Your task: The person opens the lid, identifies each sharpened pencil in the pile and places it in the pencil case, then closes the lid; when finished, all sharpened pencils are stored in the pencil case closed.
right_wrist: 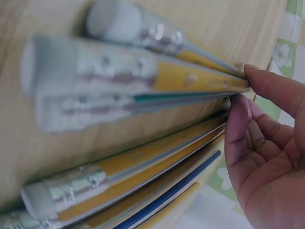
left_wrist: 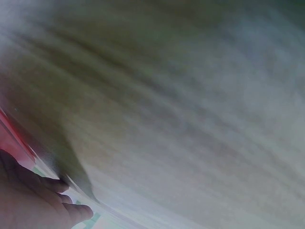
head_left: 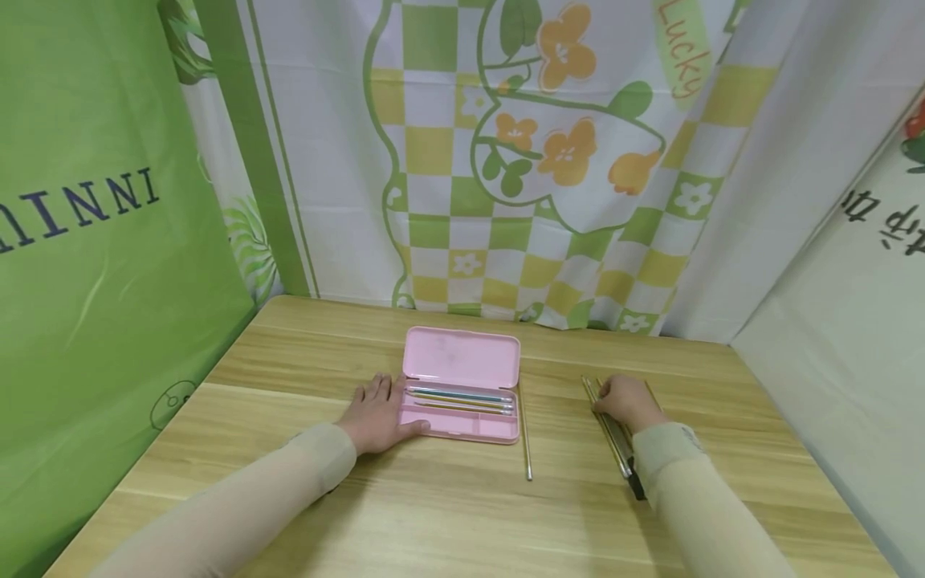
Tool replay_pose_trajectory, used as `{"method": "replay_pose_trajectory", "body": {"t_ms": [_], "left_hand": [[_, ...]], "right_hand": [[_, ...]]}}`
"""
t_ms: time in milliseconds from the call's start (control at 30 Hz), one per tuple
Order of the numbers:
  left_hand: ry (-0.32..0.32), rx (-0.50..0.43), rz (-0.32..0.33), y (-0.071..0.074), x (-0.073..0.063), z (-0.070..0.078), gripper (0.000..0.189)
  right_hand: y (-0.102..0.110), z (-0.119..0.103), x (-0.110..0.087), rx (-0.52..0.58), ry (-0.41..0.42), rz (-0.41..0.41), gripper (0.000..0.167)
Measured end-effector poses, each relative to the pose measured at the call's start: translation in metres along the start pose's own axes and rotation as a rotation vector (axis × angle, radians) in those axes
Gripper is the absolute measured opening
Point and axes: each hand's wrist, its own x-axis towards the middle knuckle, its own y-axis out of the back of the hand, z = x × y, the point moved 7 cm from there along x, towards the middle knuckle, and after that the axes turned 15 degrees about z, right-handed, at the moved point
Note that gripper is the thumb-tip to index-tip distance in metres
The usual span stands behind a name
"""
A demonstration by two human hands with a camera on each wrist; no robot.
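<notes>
An open pink pencil case (head_left: 462,357) lies on the table with several pencils (head_left: 462,396) in its long rear compartment, yellow and teal ones among them. My left hand (head_left: 372,413) rests at the case's left side, fingers extended and thumb along its front edge. Between thumb and forefinger, my right hand (right_wrist: 271,129) pinches a few eraser-tipped pencils (right_wrist: 190,75), yellow and teal. Below these in the right wrist view are more pencils (right_wrist: 138,164), one dark blue, not in the pinch. The left wrist view catches only part of the left hand (left_wrist: 33,200) beside the case's red-looking edge (left_wrist: 16,138).
One pencil (head_left: 527,441) lies just right of the case, pointing toward the front. A small black object (head_left: 636,482) is by the pencils' near ends, its kind unclear. Printed curtains (head_left: 564,265) hang behind the wooden table (head_left: 448,514) and at both sides.
</notes>
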Motion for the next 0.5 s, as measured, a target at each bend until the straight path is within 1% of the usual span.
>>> {"method": "replay_pose_trajectory", "body": {"t_ms": [100,167,367,500], "left_hand": [[0.000,0.008,0.001,-0.0041,0.0018,-0.0027,0.107],[-0.004,0.011,0.007,-0.0043,0.0019,-0.0027,0.107],[0.000,0.001,0.004,0.0014,0.0001,0.0014,0.106],[0.003,0.008,-0.002,-0.0002,-0.0001,0.0002,0.106]], "right_hand": [[0.0001,-0.0004,-0.0002,0.008,-0.023,-0.018,0.022],[0.0007,-0.0020,-0.0014,0.007,-0.034,-0.033,0.022],[0.0019,-0.0058,-0.0038,0.010,-0.048,-0.047,0.022],[-0.0018,-0.0034,-0.0023,0.025,-0.044,-0.044,0.021]]}}
